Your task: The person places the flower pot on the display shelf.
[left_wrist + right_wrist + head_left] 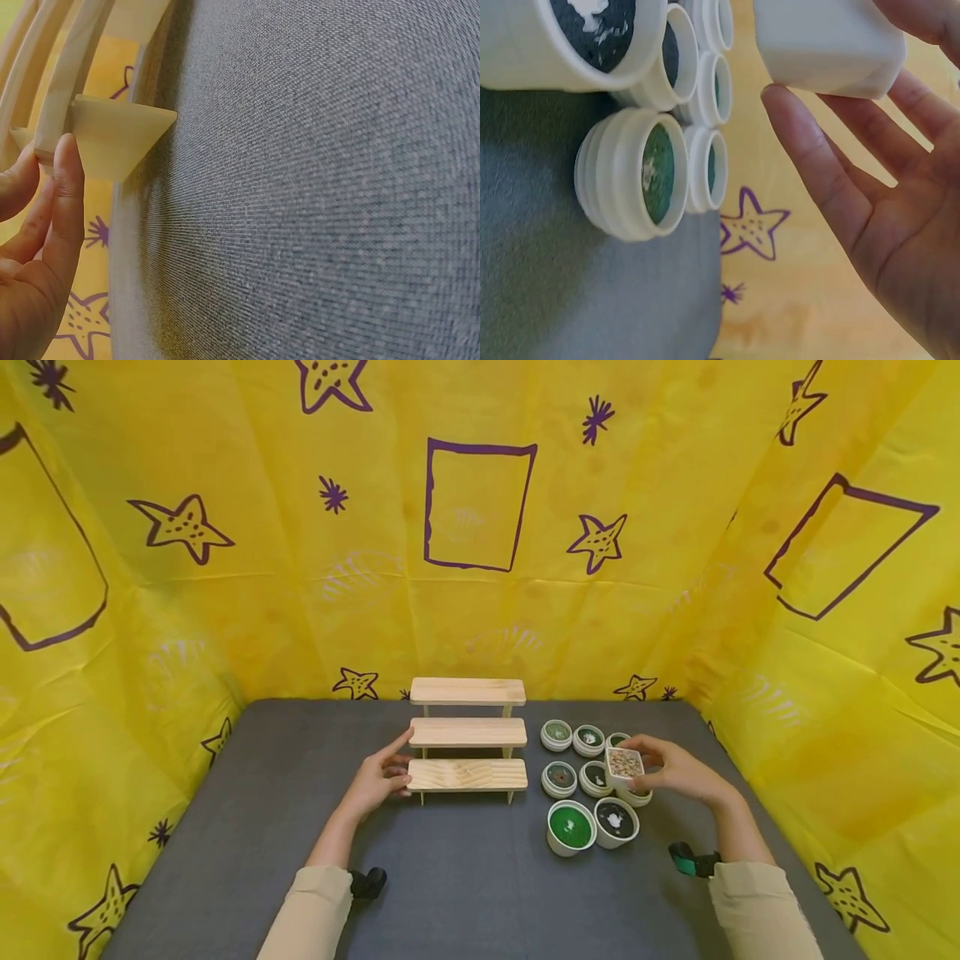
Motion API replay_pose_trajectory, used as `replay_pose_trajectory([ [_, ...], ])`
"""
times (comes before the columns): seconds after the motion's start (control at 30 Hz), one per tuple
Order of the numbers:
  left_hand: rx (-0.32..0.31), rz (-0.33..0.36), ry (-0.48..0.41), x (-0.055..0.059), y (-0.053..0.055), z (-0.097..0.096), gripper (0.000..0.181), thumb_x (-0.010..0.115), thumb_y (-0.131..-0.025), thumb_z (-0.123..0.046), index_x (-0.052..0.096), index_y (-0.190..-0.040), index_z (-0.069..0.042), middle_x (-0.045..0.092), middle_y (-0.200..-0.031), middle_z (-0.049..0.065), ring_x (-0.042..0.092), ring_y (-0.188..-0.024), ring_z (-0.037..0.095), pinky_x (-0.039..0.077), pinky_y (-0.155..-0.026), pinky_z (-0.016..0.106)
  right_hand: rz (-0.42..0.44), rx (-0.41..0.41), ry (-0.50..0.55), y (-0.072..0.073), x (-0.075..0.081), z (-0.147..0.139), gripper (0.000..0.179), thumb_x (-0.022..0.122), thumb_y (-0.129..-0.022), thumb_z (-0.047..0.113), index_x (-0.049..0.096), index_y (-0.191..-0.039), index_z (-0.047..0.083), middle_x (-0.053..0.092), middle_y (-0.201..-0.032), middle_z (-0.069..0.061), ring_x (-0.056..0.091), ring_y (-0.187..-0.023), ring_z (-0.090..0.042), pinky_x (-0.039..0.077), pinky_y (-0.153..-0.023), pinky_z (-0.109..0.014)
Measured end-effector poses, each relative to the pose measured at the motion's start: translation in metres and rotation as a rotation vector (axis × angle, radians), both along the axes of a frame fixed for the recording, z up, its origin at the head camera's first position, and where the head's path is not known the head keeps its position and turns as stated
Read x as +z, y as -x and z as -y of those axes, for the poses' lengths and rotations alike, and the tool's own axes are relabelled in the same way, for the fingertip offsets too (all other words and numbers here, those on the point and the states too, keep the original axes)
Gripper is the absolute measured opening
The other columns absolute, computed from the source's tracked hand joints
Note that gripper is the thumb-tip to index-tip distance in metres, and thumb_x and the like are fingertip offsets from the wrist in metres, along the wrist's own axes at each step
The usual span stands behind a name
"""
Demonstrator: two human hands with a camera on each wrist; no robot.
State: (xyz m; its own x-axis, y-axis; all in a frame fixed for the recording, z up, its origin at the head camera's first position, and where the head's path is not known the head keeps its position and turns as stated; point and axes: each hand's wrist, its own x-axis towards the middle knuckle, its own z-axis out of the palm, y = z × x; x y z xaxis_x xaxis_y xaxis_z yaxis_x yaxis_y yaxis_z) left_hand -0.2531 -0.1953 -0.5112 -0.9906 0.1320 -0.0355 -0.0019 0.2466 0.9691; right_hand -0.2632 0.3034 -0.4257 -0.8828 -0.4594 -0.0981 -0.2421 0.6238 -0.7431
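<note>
A three-tier wooden display stand (467,775) stands near the back of the grey table. At its left end, my left hand (375,783) pinches the lowest board between thumb and finger, and the left wrist view shows this grip on the board's end (64,90). My right hand (686,772) holds a small white square pot (625,763) topped with beige pebbles, raised above the round pots on the right. In the right wrist view the fingers (802,142) grip the white pot (829,45) by its sides.
Several white round pots with green or dark fillings stand in a group right of the stand, among them a larger bright green one (571,827) and a dark one with a white patch (617,822). Yellow patterned cloth (480,627) walls the table's back and sides.
</note>
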Motion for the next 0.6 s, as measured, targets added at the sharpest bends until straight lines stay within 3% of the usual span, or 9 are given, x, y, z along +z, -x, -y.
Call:
replay_pose_trajectory([
  [0.23, -0.007, -0.011, 0.013, -0.001, -0.001, 0.000, 0.080, 0.060, -0.088, 0.013, 0.035, -0.154, -0.025, 0.055, -0.125, 0.034, 0.063, -0.086, 0.019, 0.063, -0.067, 0.034, -0.061, 0.021, -0.040, 0.014, 0.006, 0.019, 0.052, 0.077, -0.082, 0.021, 0.059, -0.130, 0.013, 0.064, -0.114, -0.013, 0.060, -0.090, -0.025, 0.050, -0.073, -0.027],
  [0.6, -0.018, -0.016, -0.007, -0.002, 0.000, 0.002, 0.080, 0.060, -0.088, 0.014, 0.035, -0.155, -0.024, 0.054, -0.126, 0.035, 0.062, -0.084, 0.019, 0.063, -0.070, 0.045, -0.142, -0.007, -0.057, 0.034, 0.019, 0.055, 0.056, 0.078, -0.082, 0.028, 0.058, -0.133, 0.018, 0.067, -0.117, -0.011, 0.064, -0.101, -0.027, 0.052, -0.076, -0.033],
])
